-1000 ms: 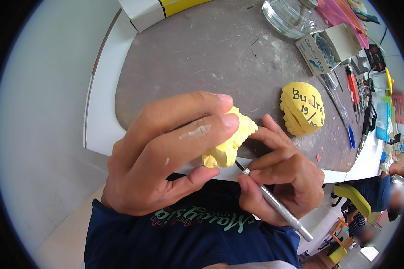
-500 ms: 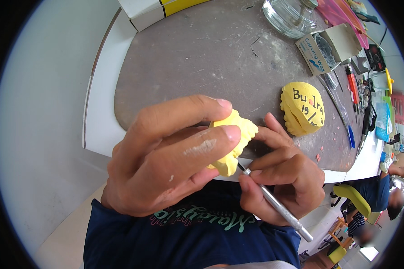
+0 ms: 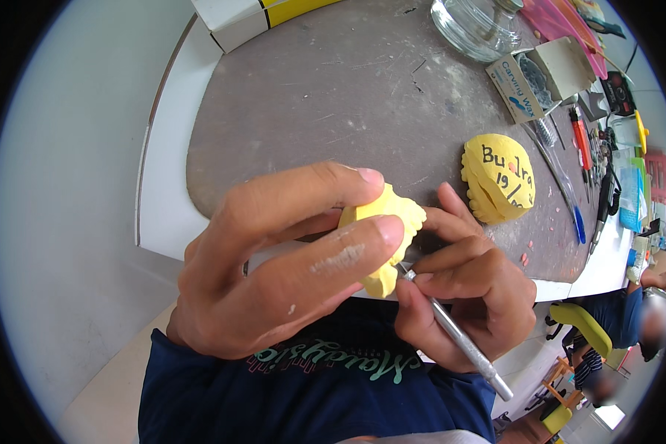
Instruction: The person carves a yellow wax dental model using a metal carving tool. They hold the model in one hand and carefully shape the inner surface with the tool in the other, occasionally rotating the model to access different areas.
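A yellow plaster dental cast is pinched in my left hand, whose fingers cover much of it. My right hand grips a slim silver craft knife like a pen, its thin tip against the lower right side of the cast. The index finger of that hand reaches to the cast's toothed edge. Whether the tip is cutting in, I cannot tell. A second yellow dental cast, with handwriting on its flat base, lies on the grey work mat beyond my right hand.
At the far right stand a glass burner jar and an opened cardboard box. A clear toothbrush with a blue end and a red-handled tool lie along the right side. Pink crumbs dot the mat. A person sits in the background.
The dental cast in my left hand has turned and shifted slightly down, the left fingers moving with it. The knife tip is now closer against its side.
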{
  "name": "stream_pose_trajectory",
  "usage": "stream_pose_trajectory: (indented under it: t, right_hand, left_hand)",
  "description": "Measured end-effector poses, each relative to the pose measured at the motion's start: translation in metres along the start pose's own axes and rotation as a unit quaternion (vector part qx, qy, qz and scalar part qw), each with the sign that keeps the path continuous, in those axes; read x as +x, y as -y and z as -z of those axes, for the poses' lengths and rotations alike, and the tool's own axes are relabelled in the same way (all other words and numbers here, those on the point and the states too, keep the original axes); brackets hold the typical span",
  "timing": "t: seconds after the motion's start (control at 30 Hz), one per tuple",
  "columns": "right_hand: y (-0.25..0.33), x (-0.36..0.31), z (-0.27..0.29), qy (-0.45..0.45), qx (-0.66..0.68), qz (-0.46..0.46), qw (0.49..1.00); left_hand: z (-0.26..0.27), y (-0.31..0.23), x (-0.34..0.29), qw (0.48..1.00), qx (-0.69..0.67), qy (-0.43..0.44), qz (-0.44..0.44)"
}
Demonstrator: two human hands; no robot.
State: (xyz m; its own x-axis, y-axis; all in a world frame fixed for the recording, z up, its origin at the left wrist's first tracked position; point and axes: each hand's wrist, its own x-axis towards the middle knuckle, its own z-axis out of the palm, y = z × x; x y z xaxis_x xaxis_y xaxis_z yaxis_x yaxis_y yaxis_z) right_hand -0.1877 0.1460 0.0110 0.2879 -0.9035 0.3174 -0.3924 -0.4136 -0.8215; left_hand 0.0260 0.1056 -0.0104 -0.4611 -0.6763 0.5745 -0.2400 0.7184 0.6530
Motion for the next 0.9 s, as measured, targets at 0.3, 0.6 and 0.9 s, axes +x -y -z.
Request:
stream_pose_trajectory:
  t: [0.3,0.6,0.9]
  right_hand:
    - [-0.0060,0.0030,-0.0025,0.017,0.009,0.009,1.000]
    - [-0.0060,0.0021,-0.0025,0.006,0.000,0.021,1.000]
    - [-0.0052,0.0023,-0.0030,-0.002,-0.005,0.033,0.999]
  left_hand:
    - [-0.0004,0.0019,-0.0056,1.000,-0.001,-0.006,-0.005]
    - [-0.0018,0.0008,-0.0030,1.000,0.007,-0.007,-0.006]
    - [-0.0022,0.0013,-0.0020,1.000,0.009,-0.012,-0.014]
